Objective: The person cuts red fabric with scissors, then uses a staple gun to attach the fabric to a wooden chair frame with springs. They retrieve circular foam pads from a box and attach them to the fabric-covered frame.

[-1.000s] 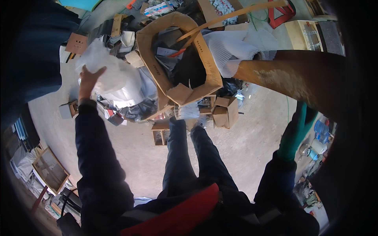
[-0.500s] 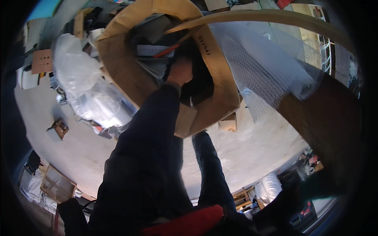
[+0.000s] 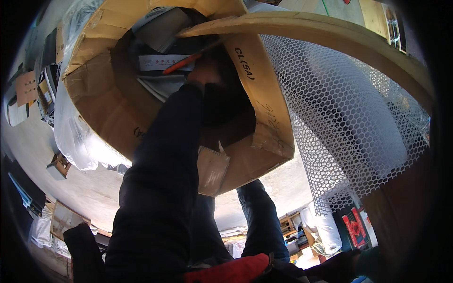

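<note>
My left hand (image 3: pixel 206 73) is deep inside a large brown cardboard box (image 3: pixel 266 101), reached in by a dark-sleeved arm. Shadow hides its fingers, so what they touch or hold is unclear. Beside it lies a long, thin thing with an orange-red end (image 3: pixel 182 63), next to a white printed strip (image 3: pixel 165 62). Grey flat items (image 3: pixel 162 29) rest further in. My right hand does not show. A dark sleeve is at the lower right.
A curved tan strip (image 3: pixel 302 21) arches across the box opening toward the right. White honeycomb mesh (image 3: pixel 325 108) hangs right of the box. Clear plastic wrapping (image 3: pixel 78 137) lies to its left. A small wooden block-like object (image 3: pixel 59 166) sits on the floor.
The box looks larger and closer, its opening shifted left and down. The mesh spreads lower in view. My left hand is still inside the box, now in deeper shadow.
</note>
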The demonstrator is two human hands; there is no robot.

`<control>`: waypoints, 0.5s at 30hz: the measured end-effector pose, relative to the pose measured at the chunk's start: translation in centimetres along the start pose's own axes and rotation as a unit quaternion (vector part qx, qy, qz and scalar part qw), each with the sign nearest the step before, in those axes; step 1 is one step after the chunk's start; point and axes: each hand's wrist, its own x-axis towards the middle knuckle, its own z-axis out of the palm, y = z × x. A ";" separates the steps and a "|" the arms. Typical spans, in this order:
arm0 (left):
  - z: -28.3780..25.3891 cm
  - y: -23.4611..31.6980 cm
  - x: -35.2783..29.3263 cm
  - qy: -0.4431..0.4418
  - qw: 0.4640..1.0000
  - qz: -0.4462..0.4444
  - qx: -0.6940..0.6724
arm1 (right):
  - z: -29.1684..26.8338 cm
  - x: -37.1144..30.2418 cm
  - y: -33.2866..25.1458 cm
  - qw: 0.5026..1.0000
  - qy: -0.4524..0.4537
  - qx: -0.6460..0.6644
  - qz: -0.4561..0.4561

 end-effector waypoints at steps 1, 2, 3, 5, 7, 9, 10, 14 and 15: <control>-0.1 0.3 -0.6 0.005 1.000 -0.004 -0.019 | 0.0 0.0 0.1 1.000 -0.001 -0.002 0.000; -0.2 0.7 -1.5 0.007 0.999 -0.008 -0.041 | 0.0 0.0 0.2 1.000 -0.002 -0.004 0.000; -0.8 1.0 -2.1 0.016 0.998 -0.010 -0.052 | 0.0 -0.1 0.2 1.000 0.000 -0.005 0.004; -2.0 1.7 -3.6 -0.010 0.997 -0.014 -0.077 | 0.1 -0.1 0.3 1.000 0.001 -0.008 0.006; -3.4 2.8 -4.7 -0.031 0.996 -0.025 -0.080 | 0.2 -0.1 0.4 1.000 0.003 -0.015 0.007; -5.0 3.9 -6.2 -0.063 0.994 -0.051 -0.073 | 0.3 -0.1 0.5 1.000 0.001 -0.020 0.007; -5.8 4.7 -6.7 -0.052 0.996 -0.054 -0.048 | 0.4 -0.1 0.5 1.000 0.000 -0.022 0.007; -7.3 8.3 -8.8 -0.076 0.990 -0.093 0.069 | 0.9 0.0 0.9 0.999 0.000 -0.034 0.009; -7.2 8.6 -9.7 -0.077 0.985 -0.105 0.109 | 0.8 -0.1 0.9 0.999 0.004 -0.031 0.011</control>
